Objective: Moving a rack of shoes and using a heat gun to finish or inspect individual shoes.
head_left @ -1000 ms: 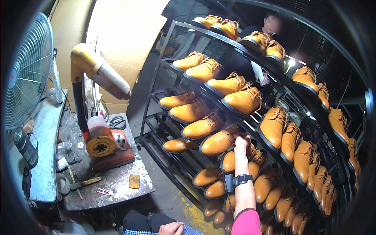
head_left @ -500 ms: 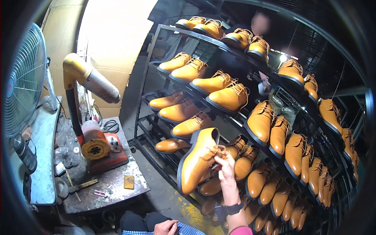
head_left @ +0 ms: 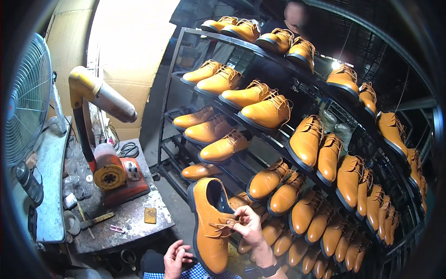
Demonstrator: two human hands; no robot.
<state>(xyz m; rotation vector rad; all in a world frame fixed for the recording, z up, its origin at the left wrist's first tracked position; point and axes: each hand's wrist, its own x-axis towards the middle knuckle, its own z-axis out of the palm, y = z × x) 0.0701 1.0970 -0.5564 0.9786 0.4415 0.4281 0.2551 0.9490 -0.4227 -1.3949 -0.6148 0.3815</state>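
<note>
A tan leather lace-up shoe (head_left: 211,237) with a dark sole hangs in front of me, toe down and opening up. My right hand (head_left: 248,226) pinches its brown laces, and a dark band circles that wrist. Just left of the toe is my left hand (head_left: 175,259), its fingers loosely bent and apart, with nothing in it. Its fingertips come close to the sole's edge; whether they touch it I cannot tell. Beyond the shoe stands a black metal rack (head_left: 170,100) carrying many similar tan shoes on slanting tiers.
At the left, a worn worktable (head_left: 139,235) bears an orange machine (head_left: 125,186) with a bent pipe, a hammer (head_left: 96,220) and a small brown block (head_left: 150,215). A large fan (head_left: 29,97) stands at far left. Behind the rack is another person (head_left: 295,16).
My right hand has brought the shoe down and nearer, and its toe now points lower. My left hand has risen from my lap toward the shoe, and its fingers have spread.
</note>
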